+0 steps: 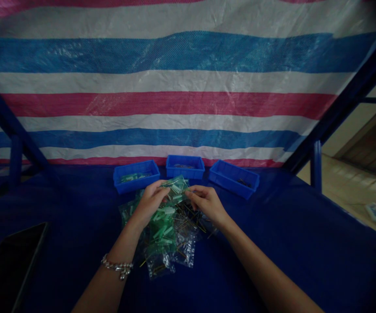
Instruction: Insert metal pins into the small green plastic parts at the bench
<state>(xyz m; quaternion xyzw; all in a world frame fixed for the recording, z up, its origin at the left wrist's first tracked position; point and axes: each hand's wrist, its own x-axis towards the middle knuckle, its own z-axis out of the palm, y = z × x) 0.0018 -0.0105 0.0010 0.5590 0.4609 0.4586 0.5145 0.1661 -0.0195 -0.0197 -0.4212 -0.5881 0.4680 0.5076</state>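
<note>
Black-screened phone or tablet (15, 265) lies far L on the blue tabletop (279, 243). Next, L hand (150, 200), bracelet (118, 266) at its wrist, thumb & fingers pinching the L side of a clear plastic bag (177, 186) w/ pale green pcs inside. Bag is up over a heap of other bags (162, 228), btwn both hands. R hand (207, 204) pinches the bag's R edge, fingertips bunched. Handling, my guess: v. light, limp, a bit slippery; pcs inside look stiff & prob. slide about. Best hold = opp. edges, film taut, no squeezing the middle; film could tear if yanked.

Counts, L to R: 1 phone/tablet; 1 bracelet; 1 L bin (138, 185) w/ greenish contents; 1 L hand; 1 heap, bags overlapping so no exact no., at least 2 clear ones w/ thin brassy or dark sticks on the near side; 1 bag in hand; 1 mid bin (185, 174) w/ small bits; 1 R hand; 1 R bin (229, 184) w/ dark bits. So 3 blue bins, 2 hands. Pcs too small to count.
</note>
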